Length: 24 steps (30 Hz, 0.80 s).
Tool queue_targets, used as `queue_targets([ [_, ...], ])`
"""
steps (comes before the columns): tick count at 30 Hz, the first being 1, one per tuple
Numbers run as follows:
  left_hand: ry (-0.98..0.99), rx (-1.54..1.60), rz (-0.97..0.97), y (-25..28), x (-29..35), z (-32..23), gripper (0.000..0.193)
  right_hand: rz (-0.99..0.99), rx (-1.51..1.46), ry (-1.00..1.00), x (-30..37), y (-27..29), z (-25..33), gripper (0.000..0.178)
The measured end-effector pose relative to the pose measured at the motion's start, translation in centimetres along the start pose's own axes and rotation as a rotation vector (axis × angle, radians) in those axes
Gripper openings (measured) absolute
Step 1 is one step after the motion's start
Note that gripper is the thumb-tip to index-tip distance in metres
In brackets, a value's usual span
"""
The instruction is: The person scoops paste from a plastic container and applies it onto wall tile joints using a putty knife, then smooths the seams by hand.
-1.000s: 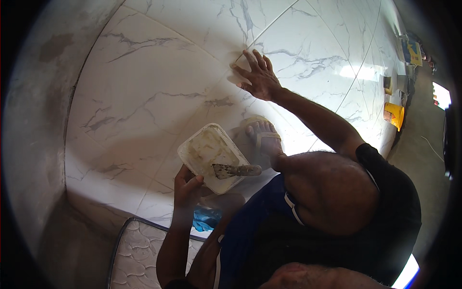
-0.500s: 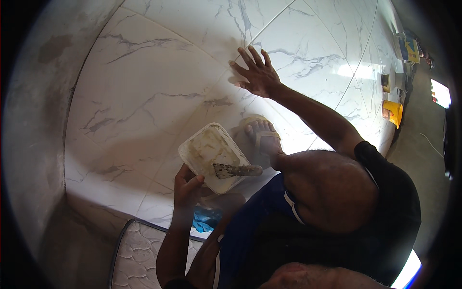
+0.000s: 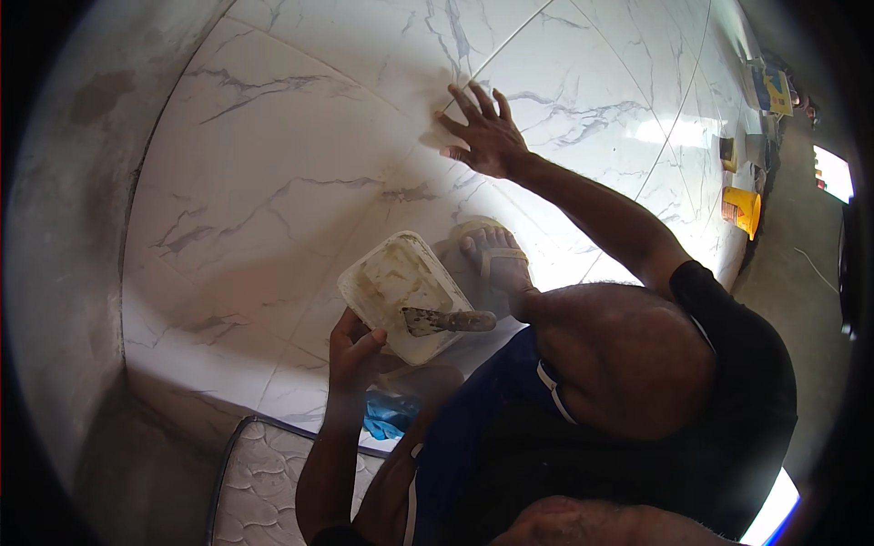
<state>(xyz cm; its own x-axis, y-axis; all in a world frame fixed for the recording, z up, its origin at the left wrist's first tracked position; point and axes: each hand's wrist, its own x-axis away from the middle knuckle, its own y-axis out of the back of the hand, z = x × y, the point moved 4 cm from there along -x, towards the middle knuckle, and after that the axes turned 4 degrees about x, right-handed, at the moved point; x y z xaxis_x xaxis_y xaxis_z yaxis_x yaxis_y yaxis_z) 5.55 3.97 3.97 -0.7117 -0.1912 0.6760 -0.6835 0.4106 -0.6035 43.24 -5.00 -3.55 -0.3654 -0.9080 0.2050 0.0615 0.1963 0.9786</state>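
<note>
My left hand (image 3: 355,350) grips the lower left rim of a white rectangular plastic tub (image 3: 407,269), its thumb over the edge. Pale paste coats the inside of the tub. A putty knife (image 3: 448,320) with a smeared blade lies across the tub, its handle sticking out over the right rim. Farther out, my right hand (image 3: 487,136) is spread with its fingers apart over the marbled floor tiles (image 3: 273,136), close to a joint between them. Whether the palm presses on the tile cannot be made out.
My sandalled foot (image 3: 499,255) stands right of the tub. A quilted mattress (image 3: 259,473) and a blue crumpled item (image 3: 391,414) lie near my left forearm. At the right are a yellow bucket (image 3: 745,211) and a yellow box (image 3: 777,94). A bare wall (image 3: 82,200) bounds the left.
My right hand has shifted slightly, a little to the left and toward me, with fingers still spread. My left hand, the tub and the putty knife stay nearly where they were.
</note>
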Motion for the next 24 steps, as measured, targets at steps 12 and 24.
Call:
queue_targets([
  [12, -0.013, -0.045, 0.009, -0.8, -0.1, 0.0, 0.080, -0.025, 0.025, 0.088, 0.3, -0.1, -0.8, 0.072],
  [24, 0.002, -0.074, 0.010, -1.1, -0.2, 0.0, 0.083, 0.009, 0.044, 0.285, 0.0, -0.5, -0.8, 0.073],
])
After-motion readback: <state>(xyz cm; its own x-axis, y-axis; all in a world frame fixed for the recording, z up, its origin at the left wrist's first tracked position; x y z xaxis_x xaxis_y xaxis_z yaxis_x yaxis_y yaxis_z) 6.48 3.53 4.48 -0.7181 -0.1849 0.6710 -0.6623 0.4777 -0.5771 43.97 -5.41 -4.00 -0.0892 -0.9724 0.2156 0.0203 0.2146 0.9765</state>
